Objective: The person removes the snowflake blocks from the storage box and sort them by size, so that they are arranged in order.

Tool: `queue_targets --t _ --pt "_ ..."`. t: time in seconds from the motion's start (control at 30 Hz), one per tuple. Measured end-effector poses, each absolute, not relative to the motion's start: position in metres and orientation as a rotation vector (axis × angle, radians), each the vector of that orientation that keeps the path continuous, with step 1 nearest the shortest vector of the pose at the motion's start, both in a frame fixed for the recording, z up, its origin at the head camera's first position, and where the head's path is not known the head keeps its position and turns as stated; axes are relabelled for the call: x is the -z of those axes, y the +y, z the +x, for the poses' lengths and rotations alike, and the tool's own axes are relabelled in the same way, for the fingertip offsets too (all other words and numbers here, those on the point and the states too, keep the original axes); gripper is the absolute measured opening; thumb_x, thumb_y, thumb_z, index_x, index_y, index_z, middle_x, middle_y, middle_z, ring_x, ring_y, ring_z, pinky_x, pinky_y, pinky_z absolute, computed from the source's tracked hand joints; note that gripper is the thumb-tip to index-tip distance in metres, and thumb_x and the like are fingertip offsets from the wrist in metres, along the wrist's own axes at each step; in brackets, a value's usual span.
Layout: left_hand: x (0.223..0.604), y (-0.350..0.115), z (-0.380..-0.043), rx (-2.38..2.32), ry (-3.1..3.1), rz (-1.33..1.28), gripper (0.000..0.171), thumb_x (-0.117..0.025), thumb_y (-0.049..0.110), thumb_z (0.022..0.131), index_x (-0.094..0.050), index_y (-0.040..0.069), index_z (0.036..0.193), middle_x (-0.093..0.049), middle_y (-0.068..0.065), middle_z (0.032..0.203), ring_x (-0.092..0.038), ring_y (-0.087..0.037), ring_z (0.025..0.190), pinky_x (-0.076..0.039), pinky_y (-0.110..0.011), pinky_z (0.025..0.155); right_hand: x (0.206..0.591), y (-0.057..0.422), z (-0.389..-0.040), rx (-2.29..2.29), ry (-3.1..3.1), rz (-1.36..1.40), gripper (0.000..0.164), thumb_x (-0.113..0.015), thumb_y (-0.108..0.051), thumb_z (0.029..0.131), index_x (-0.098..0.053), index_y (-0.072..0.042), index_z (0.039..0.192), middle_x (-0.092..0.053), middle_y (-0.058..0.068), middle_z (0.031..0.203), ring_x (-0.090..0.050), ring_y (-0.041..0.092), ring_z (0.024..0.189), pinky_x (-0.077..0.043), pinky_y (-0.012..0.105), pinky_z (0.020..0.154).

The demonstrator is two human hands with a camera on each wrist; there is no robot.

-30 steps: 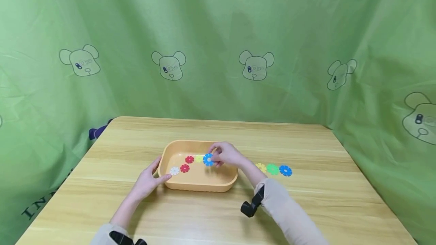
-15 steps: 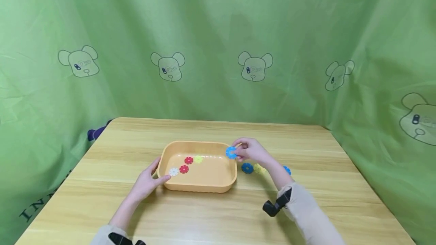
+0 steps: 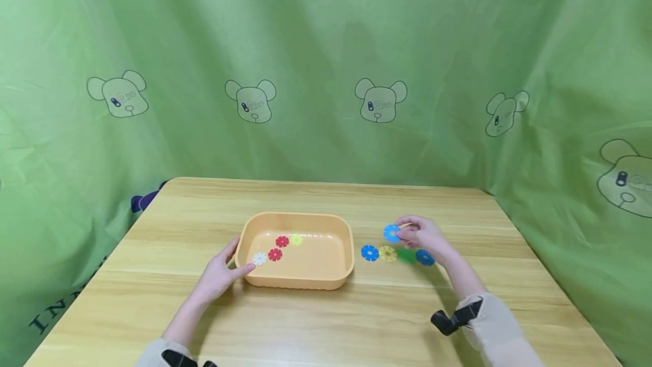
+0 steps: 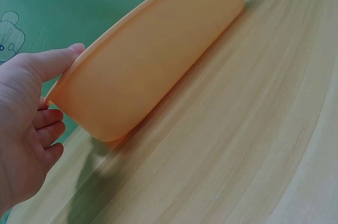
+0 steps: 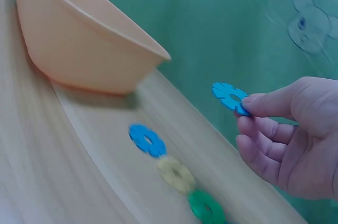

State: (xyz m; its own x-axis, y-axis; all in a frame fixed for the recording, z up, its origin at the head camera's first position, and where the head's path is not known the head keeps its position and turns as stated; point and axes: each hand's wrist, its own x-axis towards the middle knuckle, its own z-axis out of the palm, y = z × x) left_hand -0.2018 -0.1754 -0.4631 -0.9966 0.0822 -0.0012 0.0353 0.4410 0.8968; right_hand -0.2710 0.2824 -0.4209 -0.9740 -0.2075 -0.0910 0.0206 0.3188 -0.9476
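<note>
My right hand (image 3: pixel 421 235) pinches a light blue flower-shaped plastic disc (image 3: pixel 391 233) between thumb and fingers, above the table to the right of the tray. In the right wrist view the held blue disc (image 5: pixel 230 97) shows its notched edge and centre hole. Below it a row of similar discs lies on the table: a blue disc (image 3: pixel 369 252), a yellow disc (image 3: pixel 388 254), a green disc (image 3: pixel 407 255) and a darker blue disc (image 3: pixel 425 257). My left hand (image 3: pixel 219 272) grips the left end of the orange tray (image 3: pixel 300 283), thumb over the rim (image 4: pixel 62 78).
Inside the tray lie a white disc (image 3: pixel 260 258), two red discs (image 3: pixel 275 254) and a pale yellow disc (image 3: pixel 296 239). All this stands on a wooden table (image 3: pixel 305 327). A green curtain (image 3: pixel 316 27) hangs behind it.
My right hand has carried the blue disc from over the tray out to the right, above the row. The left hand stays at the tray's end.
</note>
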Motion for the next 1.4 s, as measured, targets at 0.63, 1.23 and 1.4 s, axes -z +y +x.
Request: queue_targets --t 0.63,1.23,1.4 --pt "0.466 -0.176 -0.203 -1.639 2.640 0.123 0.082 -0.070 0.024 0.084 -0.022 -0.001 0.146 -0.021 -0.021 0.149 -0.021 -0.043 0.133 -0.019 -0.055 0.107 0.443 0.370 -0.246 1.604 2.564 0.118 0.045 -0.060 -0.009 0.088 -0.043 0.019 0.119 -0.064 -0.001 0.082 -0.061 0.008 0.071 -0.054 0.026 0.062" --pt "0.465 -0.176 -0.202 -1.633 2.631 0.111 0.082 -0.069 0.025 0.084 -0.021 0.000 0.146 -0.021 -0.021 0.149 -0.020 -0.043 0.134 -0.018 -0.055 0.107 0.462 0.383 -0.245 1.343 2.713 0.266 0.032 -0.058 -0.007 0.087 -0.053 0.014 0.110 -0.059 0.005 0.080 -0.054 0.014 0.070 -0.049 0.028 0.057" --pt "0.465 -0.176 -0.202 -1.642 2.627 0.111 0.082 -0.069 0.025 0.084 -0.022 0.000 0.146 -0.021 -0.020 0.149 -0.020 -0.042 0.134 -0.018 -0.056 0.107 0.463 0.382 -0.247 1.305 2.751 0.304 0.030 -0.059 -0.008 0.086 -0.054 0.013 0.108 -0.059 0.008 0.081 -0.054 0.015 0.070 -0.048 0.027 0.057"
